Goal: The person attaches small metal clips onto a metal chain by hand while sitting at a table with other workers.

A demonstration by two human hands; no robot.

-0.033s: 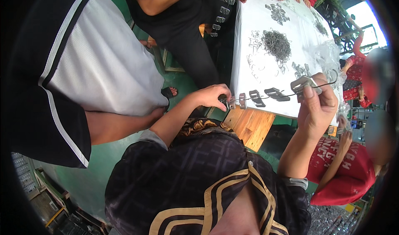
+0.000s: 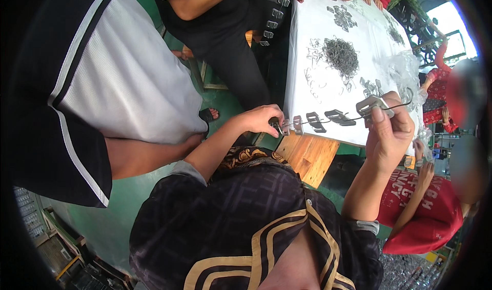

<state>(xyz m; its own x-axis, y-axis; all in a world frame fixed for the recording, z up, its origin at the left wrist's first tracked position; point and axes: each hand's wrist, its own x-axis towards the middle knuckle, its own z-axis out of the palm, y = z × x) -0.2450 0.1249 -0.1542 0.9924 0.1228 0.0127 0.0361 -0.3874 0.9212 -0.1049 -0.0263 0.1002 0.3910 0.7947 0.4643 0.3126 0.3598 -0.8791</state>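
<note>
A: What's the room like?

B: A green floor (image 2: 102, 233), and a table whose tabletop (image 2: 303, 23) is covered in white. A person in black (image 2: 220, 49) is at its left edge, a person in a red shirt (image 2: 433, 215) off the near right corner, and a person in white and black (image 2: 133, 74) close by on the left.

A: Anything in the way?

B: One wooden bench (image 2: 312, 156) juts out below the near left corner. Crumpled clear plastic (image 2: 402, 64) lies along the right edge.

A: And on top?

B: One big heap of wire hooks (image 2: 341, 56) mid-tabletop, with loose ones toward the left edge. Two groups of metal pieces: one cluster (image 2: 344, 18) toward the far edge, one small pile (image 2: 371, 87) nearer the right hand (image 2: 390, 128).

A: What are the hands doing?

B: The right pinches one metal clip (image 2: 370, 105) between thumb and fingers, above the near edge; the wire (image 2: 411, 97) curls out past it. Three strung clips (image 2: 315, 122) hang clear between the hands. The left hand (image 2: 264, 120) grips the bunched clips (image 2: 277, 127) by the near left corner, too overlapped to count.

A: Any other strings?

B: One hanging row (image 2: 277, 13) of six by the person in black.
</note>
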